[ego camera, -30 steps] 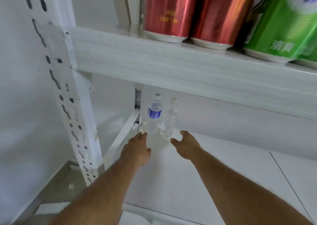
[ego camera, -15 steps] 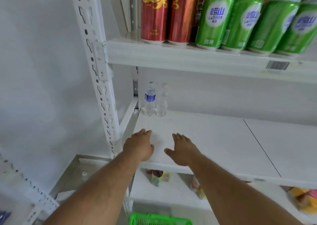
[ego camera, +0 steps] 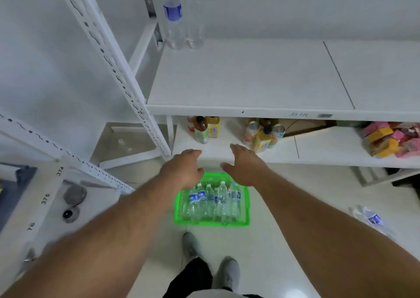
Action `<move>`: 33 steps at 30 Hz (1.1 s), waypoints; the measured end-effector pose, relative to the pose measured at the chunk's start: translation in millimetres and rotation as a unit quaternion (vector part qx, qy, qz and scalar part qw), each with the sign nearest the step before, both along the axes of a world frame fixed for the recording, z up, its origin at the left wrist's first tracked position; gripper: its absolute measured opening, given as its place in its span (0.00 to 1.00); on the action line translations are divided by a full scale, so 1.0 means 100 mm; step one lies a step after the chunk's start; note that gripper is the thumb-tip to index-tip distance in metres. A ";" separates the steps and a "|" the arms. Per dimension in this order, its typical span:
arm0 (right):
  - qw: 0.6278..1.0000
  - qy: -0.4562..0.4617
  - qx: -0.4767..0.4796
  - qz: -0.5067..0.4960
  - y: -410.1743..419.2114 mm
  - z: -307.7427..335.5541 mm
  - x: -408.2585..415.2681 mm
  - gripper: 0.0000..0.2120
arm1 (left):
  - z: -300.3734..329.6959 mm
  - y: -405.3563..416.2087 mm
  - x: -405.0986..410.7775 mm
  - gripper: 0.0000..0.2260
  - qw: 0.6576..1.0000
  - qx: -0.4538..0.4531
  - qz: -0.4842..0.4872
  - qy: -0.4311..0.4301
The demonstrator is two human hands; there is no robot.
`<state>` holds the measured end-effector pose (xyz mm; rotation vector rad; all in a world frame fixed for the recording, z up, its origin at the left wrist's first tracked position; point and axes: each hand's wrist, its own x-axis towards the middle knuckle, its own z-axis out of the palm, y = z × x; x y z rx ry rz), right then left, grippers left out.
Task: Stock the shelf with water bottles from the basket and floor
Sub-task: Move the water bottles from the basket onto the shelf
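I am looking down past both my bare arms at a white metal shelf point(ego camera: 250, 79) and the pale floor. My left hand point(ego camera: 181, 169) and right hand point(ego camera: 246, 166) are reaching out side by side above a bright green basket point(ego camera: 246, 206), fingers loosely extended, palms down, holding nothing. The basket is sitting on the floor in front of the shelving, just ahead of my grey shoes point(ego camera: 229, 272). Clear plastic water bottles point(ego camera: 213, 203) are standing upright in it, packed close together, with pale caps and blue labels. Two more of the same bottles are standing side by side on the shelf, at its far left corner: one with a blue label point(ego camera: 173, 18), and beside it one whose label I cannot see point(ego camera: 195, 25). Another bottle point(ego camera: 372, 220) is lying on its side on the floor, well to my right. On the lower shelf, coloured drink bottles and cans point(ego camera: 263, 134) are standing in groups, with bright pink and yellow packets point(ego camera: 391, 141) to the right.
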<state>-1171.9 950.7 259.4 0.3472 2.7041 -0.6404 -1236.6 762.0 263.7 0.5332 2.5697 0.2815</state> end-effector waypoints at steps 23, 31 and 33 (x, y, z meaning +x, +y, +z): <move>0.932 -0.216 -0.121 -0.265 0.27 -3.32 -0.08 0.36 | -3.44 -0.06 -0.10 0.33 0.936 0.055 0.189 -0.293; 0.916 -0.211 -0.155 -0.304 0.57 -5.12 -0.41 0.22 | -5.25 0.37 -0.11 0.36 0.917 0.068 0.253 -0.300; 0.912 -0.222 -0.164 -0.304 0.63 -5.55 -0.44 0.22 | -5.66 0.50 -0.09 0.36 0.916 0.069 0.255 -0.303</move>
